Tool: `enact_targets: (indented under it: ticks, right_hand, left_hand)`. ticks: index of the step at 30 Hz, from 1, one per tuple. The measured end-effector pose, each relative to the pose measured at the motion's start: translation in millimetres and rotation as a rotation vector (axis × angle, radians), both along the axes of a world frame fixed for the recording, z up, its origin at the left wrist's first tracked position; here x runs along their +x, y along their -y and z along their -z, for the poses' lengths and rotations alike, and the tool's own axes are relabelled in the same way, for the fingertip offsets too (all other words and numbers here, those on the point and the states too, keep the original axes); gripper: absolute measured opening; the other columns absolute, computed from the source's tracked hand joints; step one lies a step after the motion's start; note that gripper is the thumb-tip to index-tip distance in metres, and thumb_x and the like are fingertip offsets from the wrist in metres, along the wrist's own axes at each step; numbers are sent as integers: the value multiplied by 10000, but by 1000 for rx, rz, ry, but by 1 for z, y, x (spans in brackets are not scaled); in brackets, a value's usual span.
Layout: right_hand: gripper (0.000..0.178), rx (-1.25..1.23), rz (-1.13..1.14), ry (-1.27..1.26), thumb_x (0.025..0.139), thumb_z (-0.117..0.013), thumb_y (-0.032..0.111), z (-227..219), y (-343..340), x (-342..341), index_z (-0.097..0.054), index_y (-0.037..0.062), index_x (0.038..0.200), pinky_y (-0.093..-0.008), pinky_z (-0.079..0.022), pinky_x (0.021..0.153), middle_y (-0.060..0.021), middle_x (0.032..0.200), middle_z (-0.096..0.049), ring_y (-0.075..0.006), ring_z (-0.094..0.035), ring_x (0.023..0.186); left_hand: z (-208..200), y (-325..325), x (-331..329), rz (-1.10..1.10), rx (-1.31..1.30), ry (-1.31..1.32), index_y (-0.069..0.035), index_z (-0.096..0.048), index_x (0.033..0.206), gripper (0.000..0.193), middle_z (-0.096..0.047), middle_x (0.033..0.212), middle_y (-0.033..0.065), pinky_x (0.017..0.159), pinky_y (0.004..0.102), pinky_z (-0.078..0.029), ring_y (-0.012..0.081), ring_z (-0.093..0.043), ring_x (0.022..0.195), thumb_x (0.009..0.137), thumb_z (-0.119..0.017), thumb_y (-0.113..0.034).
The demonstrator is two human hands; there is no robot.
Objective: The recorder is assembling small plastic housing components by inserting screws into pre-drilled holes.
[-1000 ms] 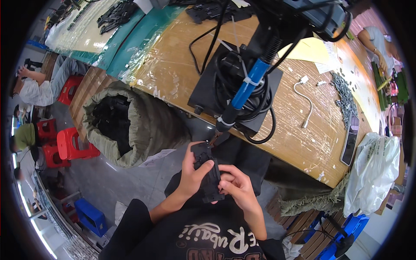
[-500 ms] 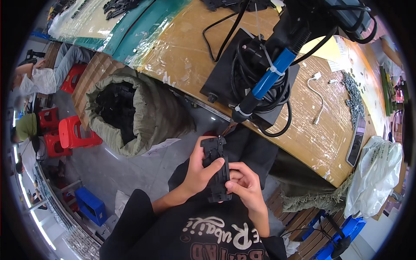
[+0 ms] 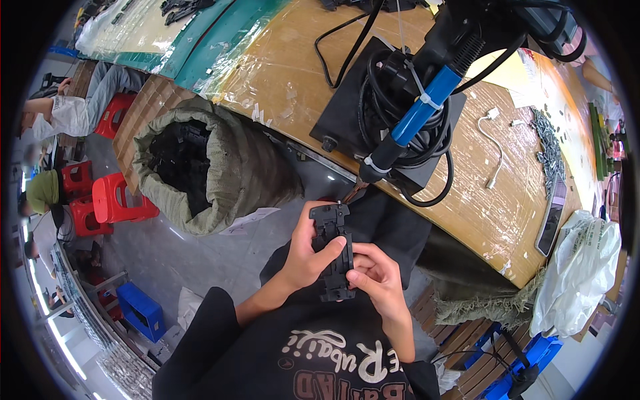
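A long black molded plastic part (image 3: 329, 215) is upright in front of my body, held by both hands. My left hand (image 3: 301, 262) wraps its left side, the thumb pressed along its face. On the right edge, my right hand (image 3: 380, 275) pinches lower down with thumb and bent fingers. Just above the part's upper end is the metal tip of a blue-handled soldering iron (image 3: 427, 103), fixed slanting down over the table edge. Whether the tip touches the part I cannot tell.
Left of me stands a rolled-down green sack (image 3: 220, 157) with black parts inside. The wrapped table (image 3: 287, 87) carries a black box with coiled cable, a short white cable (image 3: 499, 150), a pile of screws (image 3: 548, 150) and a phone (image 3: 552, 220). A white plastic bag (image 3: 577, 273) hangs at right.
The black part and both hands have shifted slightly upward, the grip looking the same. The whole view has also moved a little.
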State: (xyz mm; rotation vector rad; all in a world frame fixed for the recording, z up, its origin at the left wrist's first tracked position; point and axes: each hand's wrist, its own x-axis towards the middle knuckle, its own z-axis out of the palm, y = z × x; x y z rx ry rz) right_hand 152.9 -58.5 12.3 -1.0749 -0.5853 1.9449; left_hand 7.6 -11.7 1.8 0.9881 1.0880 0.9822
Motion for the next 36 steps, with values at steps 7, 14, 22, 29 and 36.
enact_targets:
  ticks: [7,14,22,29,36]
  right_hand:
    - [345,7,7,13,791,-565,36,3,-3,0,-457,-14,1114,-191,-423,622,-34,806,-578,-66,-520,699]
    - [339,17,17,6,789,-566,36,-1,-5,-1,-462,-18,1107,-195,-420,614,-39,812,-579,-70,-519,694]
    - [347,24,39,-5,786,-568,33,-1,-7,-2,-455,-26,1108,-197,-417,609,-46,807,-578,-75,-517,683]
    - [360,33,49,-23,781,-568,25,-3,-5,-2,-445,-35,1114,-199,-417,601,-54,796,-576,-80,-517,674]
    - [365,48,41,10,783,-568,27,0,-5,-3,-445,-28,1122,-198,-416,606,-50,814,-575,-79,-518,699]
  left_hand:
    - [6,-3,-1,34,-20,23,-23,-389,1076,377,-465,876,21,674,208,-392,64,-452,766,743,-563,-40]
    - [2,-5,-3,33,-22,27,-21,-385,1079,380,-472,866,20,663,211,-402,64,-465,755,743,-563,-31]
    - [1,-7,-2,31,-33,56,-22,-377,1078,381,-461,843,18,643,205,-397,58,-454,732,744,-561,-27]
    - [-3,-7,-1,23,-63,69,-19,-377,1074,382,-455,835,12,648,199,-388,55,-445,736,739,-561,-23]
    - [2,-8,-3,40,-5,44,-13,-366,1088,407,-454,833,15,653,206,-387,57,-444,737,734,-567,-31]
